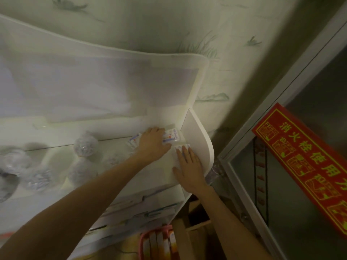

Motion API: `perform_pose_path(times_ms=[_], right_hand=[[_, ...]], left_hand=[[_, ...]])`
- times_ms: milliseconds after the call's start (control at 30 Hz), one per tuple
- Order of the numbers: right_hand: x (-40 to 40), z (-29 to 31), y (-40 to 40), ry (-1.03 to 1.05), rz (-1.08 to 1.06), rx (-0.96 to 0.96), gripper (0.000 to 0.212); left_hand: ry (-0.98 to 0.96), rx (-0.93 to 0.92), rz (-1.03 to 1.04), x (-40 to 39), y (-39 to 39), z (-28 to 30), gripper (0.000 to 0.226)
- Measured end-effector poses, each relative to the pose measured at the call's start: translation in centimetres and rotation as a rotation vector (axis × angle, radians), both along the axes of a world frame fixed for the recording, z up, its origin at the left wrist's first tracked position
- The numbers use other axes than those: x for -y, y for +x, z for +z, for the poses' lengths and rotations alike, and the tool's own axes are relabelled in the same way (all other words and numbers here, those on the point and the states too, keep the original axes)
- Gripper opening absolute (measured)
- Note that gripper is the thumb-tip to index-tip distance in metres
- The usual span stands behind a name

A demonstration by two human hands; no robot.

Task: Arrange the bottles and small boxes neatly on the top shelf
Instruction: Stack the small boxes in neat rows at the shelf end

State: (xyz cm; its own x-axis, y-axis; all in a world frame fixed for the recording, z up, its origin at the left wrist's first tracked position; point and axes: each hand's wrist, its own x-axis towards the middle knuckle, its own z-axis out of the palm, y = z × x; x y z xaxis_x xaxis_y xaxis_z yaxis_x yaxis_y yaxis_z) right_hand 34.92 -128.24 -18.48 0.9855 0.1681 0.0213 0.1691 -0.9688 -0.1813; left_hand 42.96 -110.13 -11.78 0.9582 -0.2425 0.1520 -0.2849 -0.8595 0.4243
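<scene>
We work at the far right corner of the white laminate top shelf [120, 166], against its rounded white end panel [197, 136]. Our left hand [153, 144] lies palm down, fingers curled over a small white cardboard box with blue and red print [171, 136], pressing it toward the corner; we judge it a loose hold, not a firm clamp. A second printed white box [133, 141] shows just left of that hand. Our right hand [188, 167] rests flat, fingers together and extended, on a third small white box with blue markings [181, 148] beside the end panel; it grips nothing. Progress, as we judge it: the boxes are gathered at the right corner but not yet squared. The clear, crinkled plastic bottles [85, 145] stand scattered well to the left, some blurred, apparently unsorted, so most of the task remains. Materials: the shelf is smooth and matt; the boxes are glossy card with crisp edges; the bottles are thin and ribbed, likely light and easily tipped. A lower shelf with flat cartons [142, 205] shows nearer.
</scene>
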Motion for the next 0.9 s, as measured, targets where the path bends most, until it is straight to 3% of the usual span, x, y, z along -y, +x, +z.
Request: perform_pose_path(times_ms=[67, 200, 300, 367, 467, 633, 767, 900], right_hand=[[-0.2, 0.6, 0.1, 0.088, -0.025, -0.021, 0.078], [0.1, 0.8, 0.8, 0.418, -0.164, -0.038, 0.057], [-0.2, 1.4, 0.6, 0.518, -0.211, -0.070, 0.053], [-0.4, 1.5, 0.5, 0.467, -0.179, -0.044, 0.055], [-0.3, 0.5, 0.4, 0.342, -0.115, -0.035, 0.083], [-0.3, 0.3, 0.2, 0.267, -0.093, -0.001, 0.082], [-0.2, 0.2, 0.2, 0.237, -0.090, 0.019, 0.078], [-0.1, 0.4, 0.3, 0.227, -0.083, 0.012, 0.080]], left_hand=[[0.008, -0.017, 0.002, -0.2, -1.8, 0.0, 0.058], [0.105, -0.036, -0.038, -1.2, -4.6, -0.6, 0.054], [0.197, 0.004, -0.090, -2.1, -6.2, -1.4, 0.057], [0.242, 0.005, -0.120, -2.4, -7.0, -1.6, 0.060], [0.251, -0.039, -0.146, -2.6, -8.1, -1.6, 0.065], [0.165, -0.020, -0.135, -3.1, -9.4, -2.4, 0.078], [0.309, -0.088, -0.085, -3.0, -7.7, -3.5, 0.103], [0.387, -0.155, -0.118, -2.9, -6.7, -4.1, 0.104]])
